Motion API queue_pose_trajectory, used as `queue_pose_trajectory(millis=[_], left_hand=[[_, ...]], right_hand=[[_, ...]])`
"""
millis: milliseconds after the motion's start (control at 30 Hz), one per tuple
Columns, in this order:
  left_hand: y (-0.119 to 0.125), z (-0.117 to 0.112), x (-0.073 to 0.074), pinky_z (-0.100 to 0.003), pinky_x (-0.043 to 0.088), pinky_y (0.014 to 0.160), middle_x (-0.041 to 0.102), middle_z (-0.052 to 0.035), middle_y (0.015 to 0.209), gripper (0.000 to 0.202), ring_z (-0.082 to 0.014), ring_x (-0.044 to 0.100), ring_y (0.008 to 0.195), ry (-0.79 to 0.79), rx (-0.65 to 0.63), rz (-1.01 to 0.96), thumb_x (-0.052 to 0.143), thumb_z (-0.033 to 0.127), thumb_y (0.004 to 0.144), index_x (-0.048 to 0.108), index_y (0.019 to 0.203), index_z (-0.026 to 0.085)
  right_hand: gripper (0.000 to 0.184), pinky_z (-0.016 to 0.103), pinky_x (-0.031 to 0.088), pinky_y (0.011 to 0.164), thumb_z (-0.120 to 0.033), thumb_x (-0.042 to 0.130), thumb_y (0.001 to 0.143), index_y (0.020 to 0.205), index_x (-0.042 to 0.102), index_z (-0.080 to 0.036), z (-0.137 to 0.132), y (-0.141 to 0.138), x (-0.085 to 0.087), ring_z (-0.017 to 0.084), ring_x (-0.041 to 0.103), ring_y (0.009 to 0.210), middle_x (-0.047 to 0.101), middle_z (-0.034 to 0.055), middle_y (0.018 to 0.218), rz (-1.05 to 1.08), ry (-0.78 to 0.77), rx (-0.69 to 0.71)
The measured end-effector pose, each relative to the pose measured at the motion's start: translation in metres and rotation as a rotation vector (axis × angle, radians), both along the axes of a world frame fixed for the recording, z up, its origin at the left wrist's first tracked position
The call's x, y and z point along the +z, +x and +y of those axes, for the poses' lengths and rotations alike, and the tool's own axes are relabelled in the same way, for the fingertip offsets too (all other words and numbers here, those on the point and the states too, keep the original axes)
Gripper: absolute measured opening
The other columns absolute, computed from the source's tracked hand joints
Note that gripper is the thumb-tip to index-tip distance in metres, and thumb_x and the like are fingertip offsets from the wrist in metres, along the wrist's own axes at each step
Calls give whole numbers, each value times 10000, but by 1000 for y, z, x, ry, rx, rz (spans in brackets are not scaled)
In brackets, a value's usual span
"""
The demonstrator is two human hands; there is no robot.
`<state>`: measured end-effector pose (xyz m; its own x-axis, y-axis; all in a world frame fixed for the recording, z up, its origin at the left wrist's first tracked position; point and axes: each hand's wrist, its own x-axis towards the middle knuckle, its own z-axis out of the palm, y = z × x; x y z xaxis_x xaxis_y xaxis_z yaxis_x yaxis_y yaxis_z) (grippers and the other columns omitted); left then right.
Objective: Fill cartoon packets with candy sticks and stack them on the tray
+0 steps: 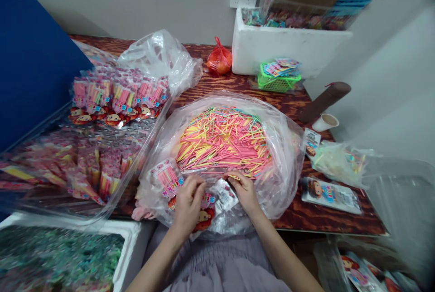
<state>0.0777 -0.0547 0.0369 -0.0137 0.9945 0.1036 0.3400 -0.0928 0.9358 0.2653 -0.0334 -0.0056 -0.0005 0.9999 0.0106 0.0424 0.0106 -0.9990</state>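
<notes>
A large clear plastic bag (288, 147) lies open on the wooden table (306, 217) and holds a heap of thin pink, yellow and green sticks (222, 140). My left hand (187, 203) is closed on a small printed cartoon packet (205, 215) at the bag's near edge. My right hand (244, 192) pinches a small bunch of sticks (234, 177) at the packet's open end. A filled packet of sticks (168, 178) lies just left of my left hand.
Rows of filled packets (118, 97) lie in clear bags at the left, beside a blue panel (30, 56). Behind stand a white foam box (288, 45), a green basket (278, 81) and a red bag (219, 60). Empty packets (331, 194) and a paper cup (325, 122) lie right.
</notes>
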Motion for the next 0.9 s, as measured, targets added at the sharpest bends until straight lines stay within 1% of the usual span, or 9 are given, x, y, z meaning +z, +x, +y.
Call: queue_pose_trajectory(millis=[67,167,267,400,567,667,733,800,900], left_hand=[[-2,1,6,-246,431,680,566,10,750,207,-145,546,724,-179,88,-328,572,358,898,564,774,192],[-4,4,15,-224,448,685,599,16,772,261,-124,558,716,-387,147,-786,700,402,801,553,800,186],[-6,7,22,-201,442,641,569,32,688,312,-94,527,634,-408,171,-975,773,381,737,544,728,170],[-9,6,25,-191,397,524,481,54,564,375,-75,462,510,-415,144,-990,740,418,768,498,631,165],[-11,3,24,-168,426,543,575,51,646,291,-73,530,562,-500,95,-924,799,333,716,567,776,167],[-12,3,22,-171,466,581,627,36,715,334,-75,572,601,-545,156,-1008,846,277,647,582,815,161],[-14,4,20,-163,461,540,627,38,680,366,-68,564,554,-568,243,-1036,876,262,589,588,784,149],[-16,5,17,-155,436,480,608,47,618,378,-60,536,491,-565,299,-1028,891,268,547,591,738,141],[-15,5,14,-159,413,432,606,45,574,370,-70,524,458,-527,304,-943,874,346,562,604,712,144]], right_hand=[[149,305,504,777,-284,593,869,877,731,-229,1,0,-1,201,663,839,725,38,867,6,4,8],[151,297,504,778,-286,589,876,885,727,-226,1,0,-2,197,664,839,724,36,865,0,20,26],[152,298,504,782,-287,586,882,890,726,-229,2,0,-3,197,666,842,725,36,865,-12,26,27],[146,303,502,787,-285,596,877,892,730,-228,1,0,-6,201,667,846,727,38,869,-23,27,21],[144,310,492,803,-282,597,878,902,729,-228,1,1,-8,200,664,854,729,37,884,-26,27,20],[143,303,490,797,-283,597,881,906,728,-231,1,1,-7,197,664,853,725,34,879,-19,28,27],[142,298,489,795,-276,595,885,913,727,-234,1,1,-6,194,662,854,723,32,881,-21,34,32],[141,295,487,797,-266,591,888,913,727,-235,0,0,-5,191,660,856,723,31,884,-34,44,33],[142,290,487,788,-258,588,890,906,727,-235,0,0,-4,187,658,847,722,31,880,-48,58,35]])
